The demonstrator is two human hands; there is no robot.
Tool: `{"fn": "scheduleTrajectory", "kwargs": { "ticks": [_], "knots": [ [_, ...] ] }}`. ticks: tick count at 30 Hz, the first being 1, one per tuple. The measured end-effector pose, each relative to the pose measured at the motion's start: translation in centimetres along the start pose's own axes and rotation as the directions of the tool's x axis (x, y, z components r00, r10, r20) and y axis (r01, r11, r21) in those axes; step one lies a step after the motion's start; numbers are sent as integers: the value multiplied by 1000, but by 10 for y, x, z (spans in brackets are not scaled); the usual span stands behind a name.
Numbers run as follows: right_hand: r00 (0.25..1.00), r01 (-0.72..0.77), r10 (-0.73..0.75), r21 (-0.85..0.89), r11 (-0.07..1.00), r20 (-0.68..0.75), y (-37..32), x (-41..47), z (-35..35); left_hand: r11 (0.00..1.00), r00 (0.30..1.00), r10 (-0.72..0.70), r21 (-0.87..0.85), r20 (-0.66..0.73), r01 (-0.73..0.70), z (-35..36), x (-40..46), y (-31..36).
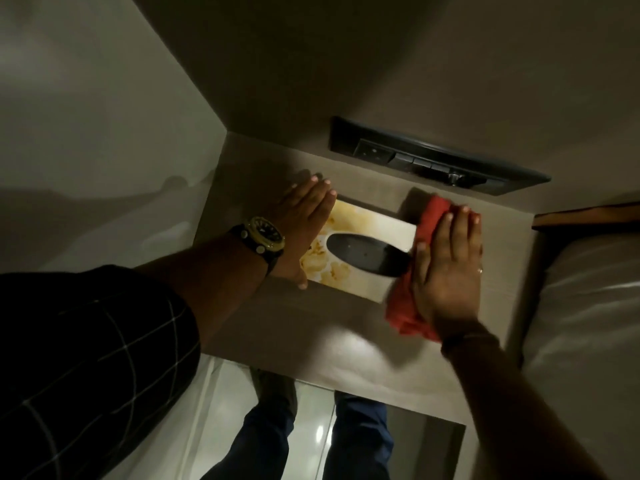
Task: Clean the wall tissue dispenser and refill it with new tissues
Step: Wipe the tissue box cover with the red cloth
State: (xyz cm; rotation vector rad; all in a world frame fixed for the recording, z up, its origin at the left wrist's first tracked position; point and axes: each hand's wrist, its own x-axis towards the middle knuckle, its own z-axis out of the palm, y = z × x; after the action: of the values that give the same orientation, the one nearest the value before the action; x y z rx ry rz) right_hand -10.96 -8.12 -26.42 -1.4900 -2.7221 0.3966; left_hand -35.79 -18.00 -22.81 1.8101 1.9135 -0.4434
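still the cleaning stage: right hand (446,268), fingers flat, presses a red cloth (401,306) on the dispenser (367,216). left hand (304,220) rests open, steadying it. no new tissues visible yet.

A grey-brown wood-grain table (311,323) carries a white tissue box with yellow floral print (349,216) (dark oval slot on top) and a crumpled red cloth (403,306).

The scene is dim and warm-toned. A soft glare patch lies on the worktop (346,344), and the floor tiles (311,441) reflect light. The right hand (450,265) is motion-blurred. Wide-angle distortion bends the edges, and the corners fall dark.
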Motion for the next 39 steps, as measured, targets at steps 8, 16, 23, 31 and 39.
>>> {"fn": "scheduleTrajectory", "kwargs": {
  "ticks": [8,16,23,31,39],
  "knots": [
    [995,-66,64,17,998,78,-14,-72,6,1000,1000,-17,-8,22,17,-2,-1,1],
    [994,-106,106,29,994,-6,-13,-12,-1,1000,999,-11,2,34,11,-2,0,0],
    [997,-7,4,31,1000,76,-8,-67,5,999,997,-31,24,64,30,-6,-1,3],
    [993,-98,97,20,995,64,-13,-41,3,999,996,-46,31,71,44,-5,0,5],
    [991,-39,44,-41,998,123,-7,-43,1,999,998,-44,25,50,43,0,3,3]
  ]
}}
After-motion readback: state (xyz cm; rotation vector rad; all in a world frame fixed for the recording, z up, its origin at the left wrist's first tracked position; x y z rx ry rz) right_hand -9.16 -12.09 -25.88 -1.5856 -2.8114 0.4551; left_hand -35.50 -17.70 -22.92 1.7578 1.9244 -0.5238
